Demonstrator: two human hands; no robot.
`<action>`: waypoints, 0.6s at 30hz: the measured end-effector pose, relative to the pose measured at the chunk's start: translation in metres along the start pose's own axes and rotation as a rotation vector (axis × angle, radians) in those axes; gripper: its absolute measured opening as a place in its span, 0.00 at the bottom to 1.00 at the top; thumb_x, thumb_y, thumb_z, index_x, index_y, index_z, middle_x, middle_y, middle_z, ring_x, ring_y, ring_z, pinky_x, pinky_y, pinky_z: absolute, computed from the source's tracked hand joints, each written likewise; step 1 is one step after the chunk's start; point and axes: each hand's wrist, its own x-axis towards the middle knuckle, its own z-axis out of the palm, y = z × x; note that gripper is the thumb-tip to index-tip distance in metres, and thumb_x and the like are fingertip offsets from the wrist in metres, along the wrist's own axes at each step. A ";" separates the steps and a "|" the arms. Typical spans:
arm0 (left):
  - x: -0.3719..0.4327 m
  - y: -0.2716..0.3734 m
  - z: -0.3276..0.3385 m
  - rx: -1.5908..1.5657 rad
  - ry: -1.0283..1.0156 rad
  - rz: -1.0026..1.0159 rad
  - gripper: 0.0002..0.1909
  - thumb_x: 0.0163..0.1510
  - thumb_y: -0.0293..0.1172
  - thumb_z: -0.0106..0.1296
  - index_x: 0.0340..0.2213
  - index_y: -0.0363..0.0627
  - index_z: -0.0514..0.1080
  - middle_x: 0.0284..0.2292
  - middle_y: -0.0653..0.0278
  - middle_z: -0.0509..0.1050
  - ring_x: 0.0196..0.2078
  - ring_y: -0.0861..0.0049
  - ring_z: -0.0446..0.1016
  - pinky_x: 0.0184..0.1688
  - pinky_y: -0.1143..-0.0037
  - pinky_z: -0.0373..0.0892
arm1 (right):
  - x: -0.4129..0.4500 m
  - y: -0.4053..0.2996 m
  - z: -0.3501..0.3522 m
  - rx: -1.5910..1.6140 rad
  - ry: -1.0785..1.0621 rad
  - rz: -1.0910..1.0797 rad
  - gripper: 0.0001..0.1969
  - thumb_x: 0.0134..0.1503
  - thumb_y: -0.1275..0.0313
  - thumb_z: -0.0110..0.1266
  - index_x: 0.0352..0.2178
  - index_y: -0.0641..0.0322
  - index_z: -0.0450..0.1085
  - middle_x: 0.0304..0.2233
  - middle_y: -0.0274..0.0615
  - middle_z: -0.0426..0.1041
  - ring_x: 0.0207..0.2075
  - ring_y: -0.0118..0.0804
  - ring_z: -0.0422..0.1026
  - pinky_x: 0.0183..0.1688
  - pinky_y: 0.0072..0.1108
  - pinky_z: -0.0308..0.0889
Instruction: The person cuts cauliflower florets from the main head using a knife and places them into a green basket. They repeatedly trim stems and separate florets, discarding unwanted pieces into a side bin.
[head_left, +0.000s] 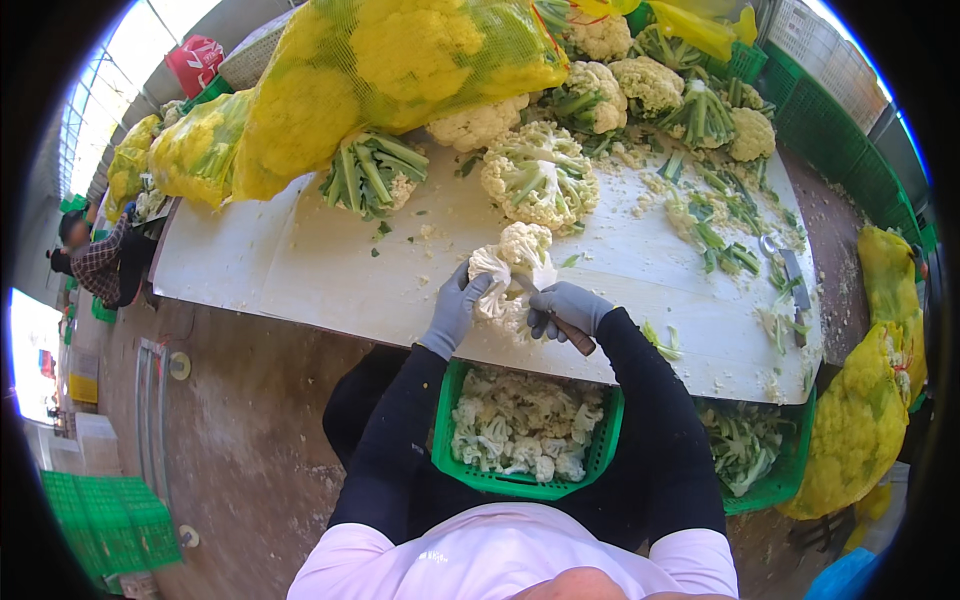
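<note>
My left hand (453, 309), in a grey glove, grips the left side of a partly cut cauliflower head (525, 251) above the table's near edge. My right hand (564, 309), also gloved, is closed around the brown handle of a knife (577, 337). The knife's blade points into the cut cauliflower; its tip is hidden among the florets. Just behind lies a trimmed cauliflower (540, 176) with its stem side up. Below my hands, a green plastic crate (529, 489) holds many cut florets (517, 427).
Yellow mesh sacks of cauliflower (375, 75) lie across the table (337, 277). Whole heads and leaf scraps cover its back right. A cleaver-like blade (795, 281) rests at the right edge. Another green crate (784, 487) holds leaves. A person (101, 259) sits at far left.
</note>
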 end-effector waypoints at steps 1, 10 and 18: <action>-0.001 -0.003 -0.002 -0.058 0.021 -0.004 0.21 0.65 0.33 0.49 0.56 0.36 0.66 0.49 0.61 0.74 0.49 0.78 0.73 0.53 0.76 0.69 | 0.001 -0.002 0.000 -0.011 -0.012 -0.003 0.19 0.66 0.63 0.43 0.30 0.67 0.74 0.24 0.42 0.78 0.16 0.27 0.69 0.20 0.21 0.67; -0.011 -0.027 -0.007 -0.641 0.131 -0.107 0.20 0.65 0.34 0.49 0.55 0.39 0.66 0.48 0.61 0.74 0.49 0.71 0.74 0.52 0.70 0.72 | 0.007 -0.003 -0.014 -0.065 -0.067 0.000 0.18 0.66 0.63 0.44 0.30 0.67 0.74 0.23 0.41 0.77 0.16 0.27 0.67 0.20 0.20 0.65; -0.011 -0.051 -0.027 -0.879 0.123 -0.126 0.20 0.65 0.40 0.50 0.54 0.43 0.68 0.47 0.63 0.74 0.48 0.73 0.74 0.50 0.70 0.72 | 0.010 -0.010 -0.040 -0.068 -0.055 -0.016 0.19 0.66 0.63 0.44 0.30 0.67 0.75 0.23 0.41 0.78 0.15 0.25 0.67 0.20 0.18 0.64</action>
